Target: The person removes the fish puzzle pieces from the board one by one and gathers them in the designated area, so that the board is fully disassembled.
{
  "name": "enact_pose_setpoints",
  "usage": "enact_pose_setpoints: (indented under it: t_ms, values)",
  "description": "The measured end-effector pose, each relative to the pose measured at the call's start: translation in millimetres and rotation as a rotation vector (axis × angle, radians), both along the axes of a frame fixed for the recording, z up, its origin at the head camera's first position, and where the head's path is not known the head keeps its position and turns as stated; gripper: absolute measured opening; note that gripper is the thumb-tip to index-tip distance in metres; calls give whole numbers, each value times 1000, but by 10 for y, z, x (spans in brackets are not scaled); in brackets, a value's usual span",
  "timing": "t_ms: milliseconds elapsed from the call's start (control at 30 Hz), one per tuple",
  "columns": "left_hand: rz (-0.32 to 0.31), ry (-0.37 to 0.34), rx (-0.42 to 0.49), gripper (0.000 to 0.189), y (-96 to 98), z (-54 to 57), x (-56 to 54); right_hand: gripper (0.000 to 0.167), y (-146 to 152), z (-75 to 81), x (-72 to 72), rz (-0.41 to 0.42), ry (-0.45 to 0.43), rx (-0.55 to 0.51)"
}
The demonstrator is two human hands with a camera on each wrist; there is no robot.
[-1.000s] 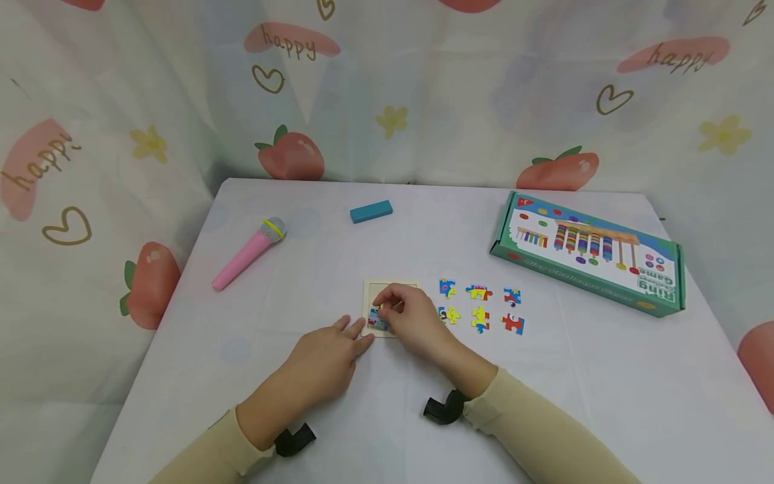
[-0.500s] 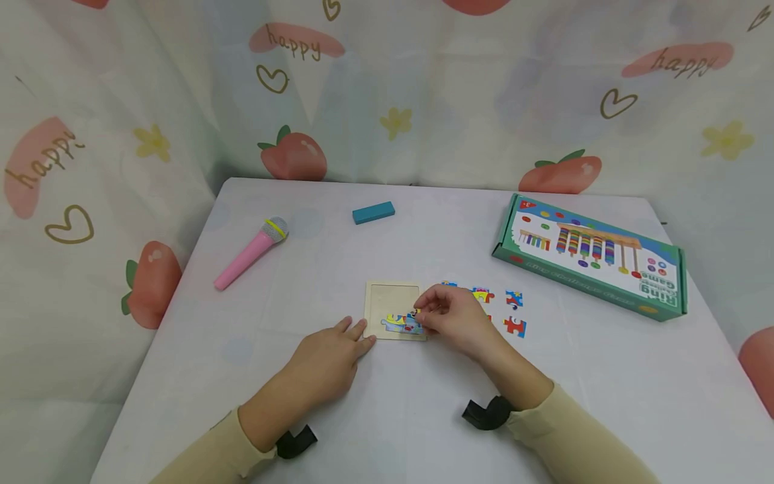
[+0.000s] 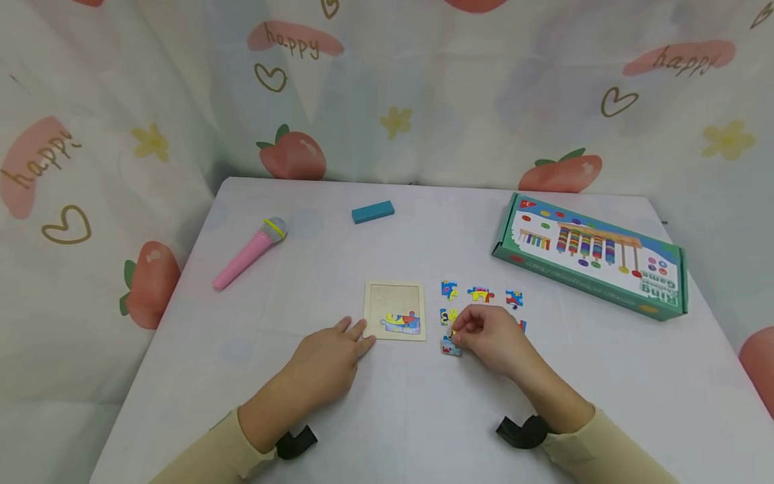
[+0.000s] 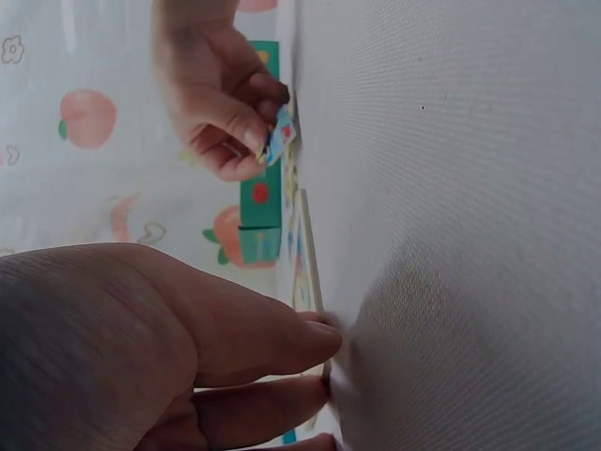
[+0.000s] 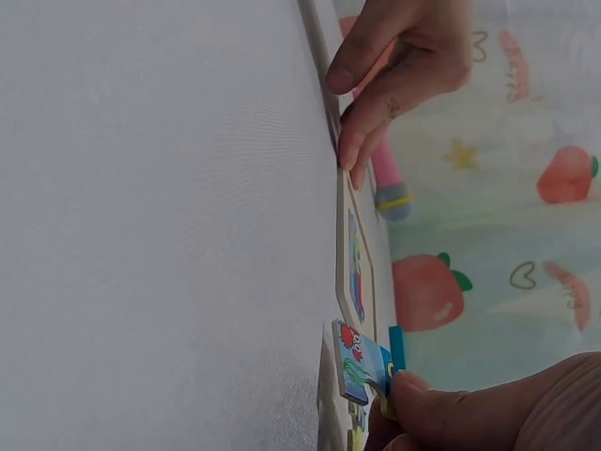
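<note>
A shallow square wooden puzzle tray (image 3: 393, 296) lies in the middle of the table, with joined puzzle pieces (image 3: 400, 324) in its lower part. Fingertips of my left hand (image 3: 323, 359) touch the tray's left edge, the fingers mostly straight. Right of the tray, my right hand (image 3: 498, 336) pinches a blue puzzle piece (image 5: 360, 362) between thumb and fingers. The right wrist view shows a red crab and green weed printed on it. It is held tilted, just in front of several loose puzzle pieces (image 3: 480, 294) laid in rows, some hidden by the hand.
A pink toy microphone (image 3: 249, 254) lies on the left of the table, and a blue block (image 3: 373, 212) at the back. The green ring game box (image 3: 589, 255) occupies the back right. A printed curtain (image 3: 459, 87) hangs behind the table.
My right hand has moved right, from over the tray to the front of the loose pieces, carrying the pinched puzzle piece. My left hand has stayed at the tray's edge.
</note>
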State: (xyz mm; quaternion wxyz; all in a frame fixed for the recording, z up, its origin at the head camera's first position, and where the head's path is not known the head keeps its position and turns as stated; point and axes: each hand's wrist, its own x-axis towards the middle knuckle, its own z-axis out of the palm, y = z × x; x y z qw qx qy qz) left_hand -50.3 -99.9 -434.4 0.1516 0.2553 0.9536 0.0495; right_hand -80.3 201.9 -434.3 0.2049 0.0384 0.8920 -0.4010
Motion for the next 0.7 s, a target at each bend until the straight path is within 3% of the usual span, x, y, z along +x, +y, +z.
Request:
enact_pose_setpoints:
  t_ms: [267, 500, 700]
  values:
    - [2, 2, 6, 45, 2, 7, 6, 7, -75, -59, 53, 21, 52, 114]
    - [4, 2, 12, 44, 1, 4, 8, 14, -129, -69, 134, 84, 208, 262]
    - [9, 2, 4, 44, 1, 7, 8, 19, -231, -23, 124, 113, 280, 307]
